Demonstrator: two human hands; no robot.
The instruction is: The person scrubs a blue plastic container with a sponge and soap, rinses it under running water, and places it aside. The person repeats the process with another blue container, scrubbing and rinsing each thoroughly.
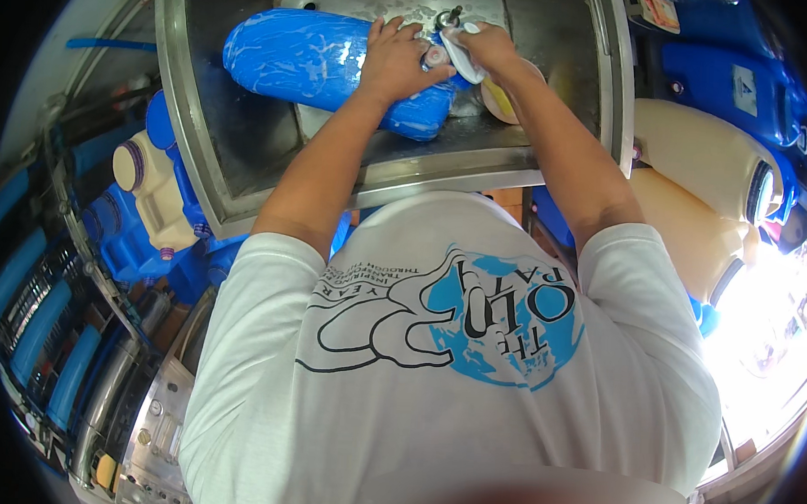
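Observation:
A blue plastic water jug (304,58), streaked with white suds, lies on its side in a steel sink. My left hand (396,61) rests on it with fingers spread, the thumb beside a small pale cap (436,57) on the jug. My right hand (489,47) is closed on a white scrubber (462,58) at the jug's right end; its exact kind is partly hidden by the fingers. Just beyond stands a dark metal fitting (449,18). Below my right wrist sits a round, pale pink and yellow object (502,101), partly covered by the forearm.
The sink's steel rim (452,169) runs between my body and the jug. Cream jugs (696,152) and a blue jug (722,77) are stacked at right. Another cream jug (159,183) and several blue ones stand at left, near a metal rack (53,327).

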